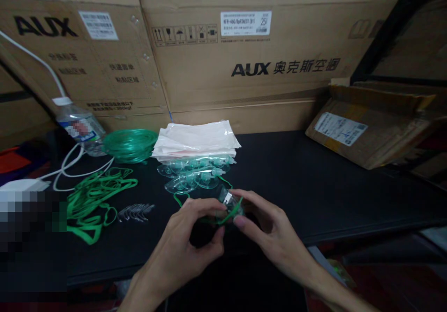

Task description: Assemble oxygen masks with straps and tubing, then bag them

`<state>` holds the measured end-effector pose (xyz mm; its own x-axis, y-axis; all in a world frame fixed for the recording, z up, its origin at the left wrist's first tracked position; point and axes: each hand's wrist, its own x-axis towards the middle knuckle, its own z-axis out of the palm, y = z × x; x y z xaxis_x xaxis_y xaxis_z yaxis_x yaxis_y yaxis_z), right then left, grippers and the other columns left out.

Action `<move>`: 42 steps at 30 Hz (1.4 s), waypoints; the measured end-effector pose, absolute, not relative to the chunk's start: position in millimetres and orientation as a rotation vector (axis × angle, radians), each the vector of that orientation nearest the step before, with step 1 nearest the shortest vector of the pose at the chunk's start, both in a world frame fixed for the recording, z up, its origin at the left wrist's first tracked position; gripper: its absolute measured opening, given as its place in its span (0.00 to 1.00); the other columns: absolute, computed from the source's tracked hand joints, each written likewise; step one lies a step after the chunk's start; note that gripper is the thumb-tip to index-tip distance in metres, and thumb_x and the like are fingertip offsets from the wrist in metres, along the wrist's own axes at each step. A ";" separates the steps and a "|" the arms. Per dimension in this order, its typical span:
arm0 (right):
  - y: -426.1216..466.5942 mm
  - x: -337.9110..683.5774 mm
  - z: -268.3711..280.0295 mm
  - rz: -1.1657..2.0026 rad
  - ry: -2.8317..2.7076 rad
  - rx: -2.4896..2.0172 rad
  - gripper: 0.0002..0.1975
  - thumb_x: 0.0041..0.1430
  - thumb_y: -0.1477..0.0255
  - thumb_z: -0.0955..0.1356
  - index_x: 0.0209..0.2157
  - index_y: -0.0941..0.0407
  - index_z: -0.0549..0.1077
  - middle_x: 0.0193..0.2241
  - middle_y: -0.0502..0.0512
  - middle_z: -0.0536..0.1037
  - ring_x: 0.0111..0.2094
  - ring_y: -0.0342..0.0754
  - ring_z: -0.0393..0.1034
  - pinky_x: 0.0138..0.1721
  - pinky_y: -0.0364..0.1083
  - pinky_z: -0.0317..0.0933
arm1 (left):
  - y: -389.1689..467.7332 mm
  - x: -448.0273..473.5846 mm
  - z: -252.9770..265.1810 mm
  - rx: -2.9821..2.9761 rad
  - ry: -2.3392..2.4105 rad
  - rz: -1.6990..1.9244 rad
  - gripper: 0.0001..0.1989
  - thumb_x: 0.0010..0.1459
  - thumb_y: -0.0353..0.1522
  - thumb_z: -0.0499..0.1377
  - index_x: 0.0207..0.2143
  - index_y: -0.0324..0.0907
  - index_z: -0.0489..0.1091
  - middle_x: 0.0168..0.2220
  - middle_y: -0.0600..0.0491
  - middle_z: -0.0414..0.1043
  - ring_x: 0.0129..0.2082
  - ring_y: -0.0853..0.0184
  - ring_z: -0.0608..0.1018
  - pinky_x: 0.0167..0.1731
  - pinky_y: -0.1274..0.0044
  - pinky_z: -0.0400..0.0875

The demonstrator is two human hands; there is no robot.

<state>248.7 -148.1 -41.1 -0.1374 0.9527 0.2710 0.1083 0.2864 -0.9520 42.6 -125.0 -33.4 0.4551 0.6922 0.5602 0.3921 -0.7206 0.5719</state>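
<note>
A small clear plastic breathing mask (226, 199) is held between my hands, above the front part of the black table. A green elastic strap (230, 214) crosses it. My right hand (270, 223) grips the mask from the right, thumb and fingers closed around it. From the other side, my left hand (185, 237) curls its thumb and index finger about the mask and strap; their exact contact is partly hidden. Just beyond lie more clear masks with green parts (195, 179) in rows. To the left are a heap of green elastic straps (92, 195) and several thin clear strips (135, 213).
White flat packets (195, 137) are stacked behind the masks. Left of them stand a coil of green tubing (130, 144) and a plastic bottle (78, 123) near a white cable (64, 167). A worn carton (344, 125) sits back right. Large AUX cartons (195, 79) wall the rear.
</note>
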 end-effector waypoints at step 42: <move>-133.4 306.5 -29.7 1.453 -1.389 -0.812 0.19 0.63 0.64 0.74 0.52 0.55 0.72 0.42 0.53 0.79 0.26 0.39 0.72 0.28 0.41 0.63 | -103.5 47.0 -21.6 2.755 1.132 0.711 0.11 0.69 0.31 0.57 0.50 0.49 0.74 0.45 0.53 0.78 0.42 0.60 0.80 0.48 0.65 0.76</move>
<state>306.5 -133.4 -29.7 -0.3433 0.9290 0.1380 -0.1793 0.0794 -0.9806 47.0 -103.5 -21.6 0.6193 0.6828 0.3876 0.6458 -0.7237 0.2431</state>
